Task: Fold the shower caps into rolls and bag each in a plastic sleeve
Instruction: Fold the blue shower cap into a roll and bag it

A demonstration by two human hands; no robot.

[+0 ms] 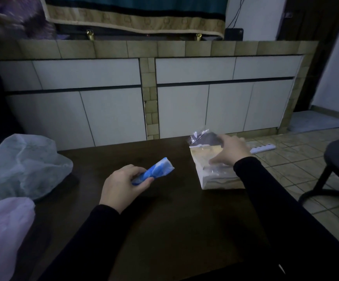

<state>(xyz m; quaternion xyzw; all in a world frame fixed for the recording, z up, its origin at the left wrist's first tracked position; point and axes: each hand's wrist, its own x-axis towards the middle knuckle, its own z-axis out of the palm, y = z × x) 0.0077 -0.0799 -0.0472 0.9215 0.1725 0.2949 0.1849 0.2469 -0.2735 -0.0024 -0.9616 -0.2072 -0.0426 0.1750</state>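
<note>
We hold a rolled shower cap [154, 172], blue and white, in our left hand [122, 185], fingers curled round its near end with the thumb underneath, so the far end pokes out free above the dark table [164, 230]. Our right hand [232, 152] reaches over a stack of plastic sleeves [211, 175] at the table's right edge, fingers spread and lying on the top sheets, one loose sleeve [200, 137] lifting at the far side (whether any sleeve is actually pinched we cannot tell in this dim light).

The risks, as we judge them: thin sleeves cling, so we may lift two at once or drag the stack off the edge; and the roll could spring open if our grip slackens. A crumpled white bag [22, 165] sits well apart to the left.
</note>
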